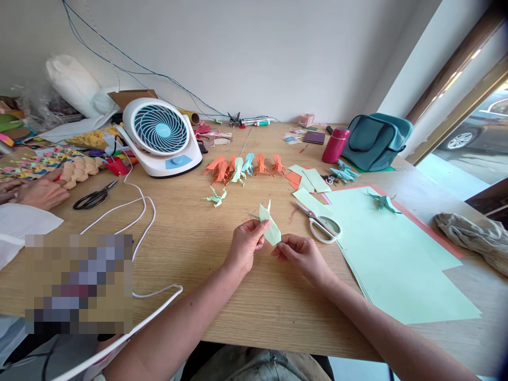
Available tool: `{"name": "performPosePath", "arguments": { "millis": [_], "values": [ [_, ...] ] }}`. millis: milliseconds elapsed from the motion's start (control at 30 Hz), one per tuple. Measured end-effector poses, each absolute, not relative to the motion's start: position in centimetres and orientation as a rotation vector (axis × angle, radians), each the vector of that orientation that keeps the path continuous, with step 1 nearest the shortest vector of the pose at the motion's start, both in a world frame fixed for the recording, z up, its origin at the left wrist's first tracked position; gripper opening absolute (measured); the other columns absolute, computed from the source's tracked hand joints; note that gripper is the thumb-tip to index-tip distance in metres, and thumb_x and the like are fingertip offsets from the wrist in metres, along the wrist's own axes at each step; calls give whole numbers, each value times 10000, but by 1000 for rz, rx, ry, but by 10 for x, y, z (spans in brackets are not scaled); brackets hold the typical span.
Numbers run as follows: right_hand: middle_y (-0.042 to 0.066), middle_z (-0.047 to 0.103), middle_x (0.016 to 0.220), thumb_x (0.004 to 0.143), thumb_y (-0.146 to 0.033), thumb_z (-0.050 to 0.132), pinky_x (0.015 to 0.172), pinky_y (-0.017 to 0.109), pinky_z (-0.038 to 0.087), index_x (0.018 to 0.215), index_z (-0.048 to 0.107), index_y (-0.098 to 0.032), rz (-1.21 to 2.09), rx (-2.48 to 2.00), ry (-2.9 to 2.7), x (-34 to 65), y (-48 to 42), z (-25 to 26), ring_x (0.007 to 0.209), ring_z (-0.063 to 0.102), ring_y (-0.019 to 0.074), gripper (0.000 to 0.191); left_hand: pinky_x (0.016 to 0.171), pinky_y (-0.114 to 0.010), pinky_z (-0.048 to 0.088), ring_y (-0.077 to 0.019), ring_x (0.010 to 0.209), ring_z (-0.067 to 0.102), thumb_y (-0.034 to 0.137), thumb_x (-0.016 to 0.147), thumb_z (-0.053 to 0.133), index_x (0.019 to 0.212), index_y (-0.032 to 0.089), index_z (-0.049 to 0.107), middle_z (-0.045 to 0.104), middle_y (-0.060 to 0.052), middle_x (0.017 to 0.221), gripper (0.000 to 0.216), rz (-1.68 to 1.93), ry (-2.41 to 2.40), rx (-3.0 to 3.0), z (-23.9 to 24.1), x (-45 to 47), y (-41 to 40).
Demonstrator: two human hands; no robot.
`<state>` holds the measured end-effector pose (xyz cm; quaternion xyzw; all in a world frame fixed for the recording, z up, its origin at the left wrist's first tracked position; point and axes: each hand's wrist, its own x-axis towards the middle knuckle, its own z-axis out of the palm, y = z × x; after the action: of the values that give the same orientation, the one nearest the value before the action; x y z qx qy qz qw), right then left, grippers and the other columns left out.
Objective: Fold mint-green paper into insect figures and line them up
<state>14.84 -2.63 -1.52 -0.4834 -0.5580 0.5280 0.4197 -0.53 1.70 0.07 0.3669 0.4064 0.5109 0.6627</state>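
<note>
Over the middle of the wooden table I hold a partly folded piece of pale green origami paper (270, 228) with thin pointed tips at its top. My left hand (248, 239) pinches its left side between thumb and fingers. At its lower right corner, my right hand (301, 255) has its fingertips closed on the paper's edge. White-handled scissors (323, 226) lie just right of the hands. Beyond them stands a row of folded orange paper figures (219, 168), with a pale green figure (237, 170) and a blue one (248, 164). Another small green figure (216, 197) sits nearer.
Large green sheets (400, 259) cover the right side. Behind are cut paper pieces (315, 180), a pink flask (335, 145) and a teal bag (375, 142). A white fan (161, 135), its cable (148, 227) and black scissors (95, 196) lie left, near another person's hand (42, 193).
</note>
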Motion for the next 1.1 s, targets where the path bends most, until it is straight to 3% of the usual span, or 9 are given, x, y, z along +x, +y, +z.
{"name": "performPosePath", "arguments": {
  "millis": [167,300,400,800,967,1100],
  "values": [
    [15,677,781,749,-467,749,698,293,454,815,705,-190,1466,-1105,-1242,145,-27,-9,702,573,157,288,437,-181,189,-35,458,343,422,643,838,646,134,596,469,61,508,376,1192,946,881,-4,-4,16],
    [13,664,753,710,-497,798,658,275,426,784,693,-183,1470,-1112,-1140,145,-27,-9,665,542,139,340,447,-188,212,-40,447,352,434,662,821,618,148,563,461,66,478,388,1210,944,903,-6,0,13],
    [-3,653,799,688,-466,832,636,255,405,883,686,-199,1480,-1054,-1038,145,-26,-11,661,530,122,361,453,-191,230,-44,450,367,437,676,809,613,154,553,468,65,480,387,1208,938,927,-6,3,9],
    [-40,492,559,717,-590,759,490,249,298,776,683,-181,1307,-1166,-1219,150,-24,-14,510,370,100,420,469,-192,233,-45,483,366,425,665,824,624,161,534,458,67,521,393,1238,956,908,0,-3,13],
    [-1,598,665,782,-512,736,626,285,424,767,653,-184,1268,-1107,-1300,150,-24,-19,633,531,146,338,455,-191,215,-37,465,337,428,653,828,593,157,512,435,72,499,420,1227,940,881,2,-3,13],
    [-17,539,712,856,-450,679,568,265,392,869,603,-205,1140,-1070,-1402,150,-25,-21,615,478,132,257,427,-174,179,-25,460,330,426,592,863,608,145,534,455,68,533,433,1152,923,783,2,-6,17]
  ]
}}
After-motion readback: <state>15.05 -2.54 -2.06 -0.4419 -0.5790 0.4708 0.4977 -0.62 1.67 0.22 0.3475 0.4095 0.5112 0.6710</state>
